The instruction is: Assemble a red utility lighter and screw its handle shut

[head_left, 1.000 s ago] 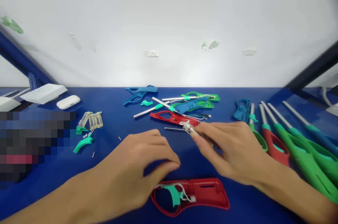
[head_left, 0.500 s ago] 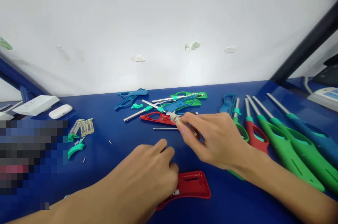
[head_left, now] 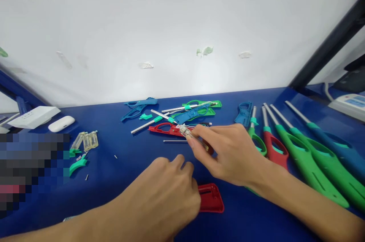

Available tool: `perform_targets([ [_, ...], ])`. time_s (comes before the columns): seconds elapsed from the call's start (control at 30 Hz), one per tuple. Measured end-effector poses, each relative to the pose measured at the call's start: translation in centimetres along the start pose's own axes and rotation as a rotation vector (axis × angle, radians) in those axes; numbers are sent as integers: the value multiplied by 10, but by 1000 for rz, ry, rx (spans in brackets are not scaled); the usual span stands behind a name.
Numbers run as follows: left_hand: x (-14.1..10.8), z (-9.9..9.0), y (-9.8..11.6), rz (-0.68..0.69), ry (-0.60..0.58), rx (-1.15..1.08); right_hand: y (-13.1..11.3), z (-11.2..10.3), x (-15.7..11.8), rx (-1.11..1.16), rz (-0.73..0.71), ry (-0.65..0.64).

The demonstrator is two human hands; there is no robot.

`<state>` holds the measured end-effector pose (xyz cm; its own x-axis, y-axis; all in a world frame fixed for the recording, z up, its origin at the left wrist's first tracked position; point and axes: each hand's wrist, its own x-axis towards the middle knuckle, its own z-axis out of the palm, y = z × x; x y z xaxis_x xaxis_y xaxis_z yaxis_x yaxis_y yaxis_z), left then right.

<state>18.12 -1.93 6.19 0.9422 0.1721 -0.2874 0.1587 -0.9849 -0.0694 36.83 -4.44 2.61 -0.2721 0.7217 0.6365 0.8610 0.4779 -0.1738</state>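
My right hand (head_left: pixel 225 150) pinches a small clear lighter fuel tank (head_left: pixel 185 131) with a metal valve end between thumb and fingertips, above the tabletop. My left hand (head_left: pixel 171 192) is curled closed over a red lighter casing half (head_left: pixel 211 198). It covers that half's left part, and its fingertips are hidden, so what they hold cannot be made out. Another red casing half (head_left: pixel 165 129) lies just behind the clear tank. A screwdriver shaft (head_left: pixel 173 141) lies below it, its brown handle partly behind my right hand.
Several whole long-neck lighters (head_left: pixel 303 147) lie at right. At the back are blue casing halves (head_left: pixel 139 107), green casing halves (head_left: pixel 209 112) and metal tubes (head_left: pixel 146 124). Clear tanks (head_left: pixel 89 141), a green trigger (head_left: pixel 77 166) and a screw (head_left: pixel 86 177) lie left, near a white case (head_left: pixel 61 124).
My left hand has shifted right across the red casing half, covering more of it. My right hand still grips the clear tank, now tilted slightly differently. The view has shifted a little.
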Motion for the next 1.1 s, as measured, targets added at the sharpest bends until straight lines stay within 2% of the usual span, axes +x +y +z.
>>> perform_targets([
  [0.17, -8, -5, -8, -71, -68, 78, 0, 2, -1, -11, -12, 3],
  [0.33, -8, -2, -15, -63, -16, 58, 1, 3, -1, -21, -16, -5],
  [0.47, -5, 4, -9, -79, -27, 80, 0, 2, 0, -31, -13, 10],
  [0.67, -1, 18, 0, -61, 37, 141, 0, 3, 1, -20, -13, 8],
  [0.77, 0, 14, 4, -70, 24, 160, 0, 3, 1, -17, -14, 9],
  [0.97, -3, -4, 4, -65, -79, 123, 1, 2, -1, -15, -14, -3],
  [1.1, -9, -1, -3, -116, -54, 77, 1, 4, -1, -7, 1, -31],
])
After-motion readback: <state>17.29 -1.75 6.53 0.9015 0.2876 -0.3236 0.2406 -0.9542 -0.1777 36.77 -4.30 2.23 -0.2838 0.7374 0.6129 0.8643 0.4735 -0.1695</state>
